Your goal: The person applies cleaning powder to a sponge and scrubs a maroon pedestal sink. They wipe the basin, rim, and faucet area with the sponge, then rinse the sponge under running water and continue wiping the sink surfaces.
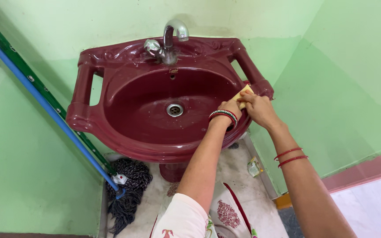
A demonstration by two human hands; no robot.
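Head view: both hands [245,108] press sponge [242,94] on sink [111,114].

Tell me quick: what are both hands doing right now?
Left hand: closed, fingers on the yellow sponge at the sink rim.
Right hand: closed on the same sponge.
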